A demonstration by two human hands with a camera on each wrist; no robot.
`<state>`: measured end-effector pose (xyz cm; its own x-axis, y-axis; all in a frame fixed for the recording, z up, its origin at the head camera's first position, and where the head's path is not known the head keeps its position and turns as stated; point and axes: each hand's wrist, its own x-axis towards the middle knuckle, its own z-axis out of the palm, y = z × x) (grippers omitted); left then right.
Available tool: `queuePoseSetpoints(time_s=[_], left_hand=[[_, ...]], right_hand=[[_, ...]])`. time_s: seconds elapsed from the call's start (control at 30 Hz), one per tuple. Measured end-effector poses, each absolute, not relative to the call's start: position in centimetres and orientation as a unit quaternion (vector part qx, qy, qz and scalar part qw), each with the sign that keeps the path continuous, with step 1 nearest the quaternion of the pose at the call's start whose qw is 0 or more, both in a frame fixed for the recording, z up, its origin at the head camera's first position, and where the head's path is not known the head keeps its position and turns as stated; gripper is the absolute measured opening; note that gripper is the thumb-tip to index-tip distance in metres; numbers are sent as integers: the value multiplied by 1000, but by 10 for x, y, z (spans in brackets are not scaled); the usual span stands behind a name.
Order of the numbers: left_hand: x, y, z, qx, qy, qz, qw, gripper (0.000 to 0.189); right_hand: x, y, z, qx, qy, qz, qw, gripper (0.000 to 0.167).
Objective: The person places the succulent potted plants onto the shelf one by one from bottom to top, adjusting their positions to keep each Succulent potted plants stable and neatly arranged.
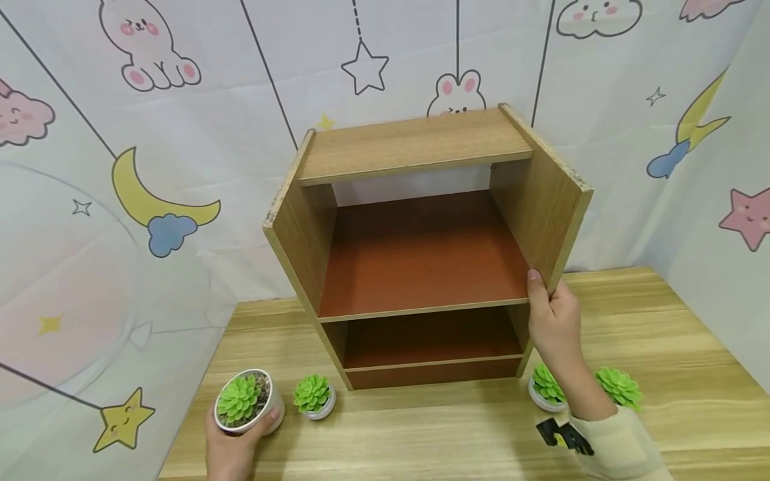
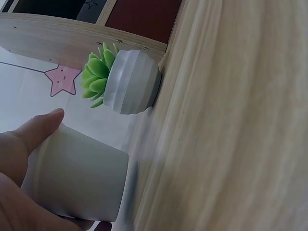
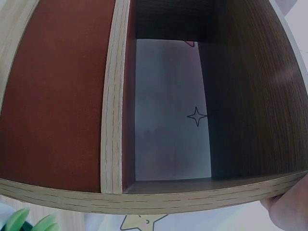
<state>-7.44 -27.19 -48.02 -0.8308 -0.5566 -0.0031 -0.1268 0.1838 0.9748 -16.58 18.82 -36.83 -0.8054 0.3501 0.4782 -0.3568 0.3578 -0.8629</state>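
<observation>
On one table (image 1: 397,437), four plants (image 1: 239,399), left fingers (image 1: 263,423) gripping one, right fingers (image 1: 537,288) one shelf (image 1: 424,250)

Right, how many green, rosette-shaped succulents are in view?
4: a white-potted succulent in the left hand, a smaller-potted succulent beside it, a third and a fourth flanking the right forearm. More may be hidden.

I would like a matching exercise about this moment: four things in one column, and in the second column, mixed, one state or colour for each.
Things:
1. left hand
2. right hand
3. wooden shelf unit
4. succulent leaves

States or colours:
A. bright green
B. grips a side panel
C. holds a white pot
D. has reddish-brown boards

Pairs: 1-C, 2-B, 3-D, 4-A
</observation>
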Motion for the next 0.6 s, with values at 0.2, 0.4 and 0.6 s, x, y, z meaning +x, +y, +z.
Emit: queuePoseSetpoints(time_s=[0.2, 0.4, 0.6], left_hand=[[-74, -270, -480, 228, -751, -592, 180, 110], [-72, -268, -478, 235, -751, -588, 189, 110], [-68, -268, -474, 235, -754, -580, 199, 109]], right_hand=[[-166, 189, -368, -1, -766, 563, 310, 39], [-166, 189, -368, 1, -766, 563, 311, 39], [-166, 188, -369, 4, -763, 565, 314, 39]])
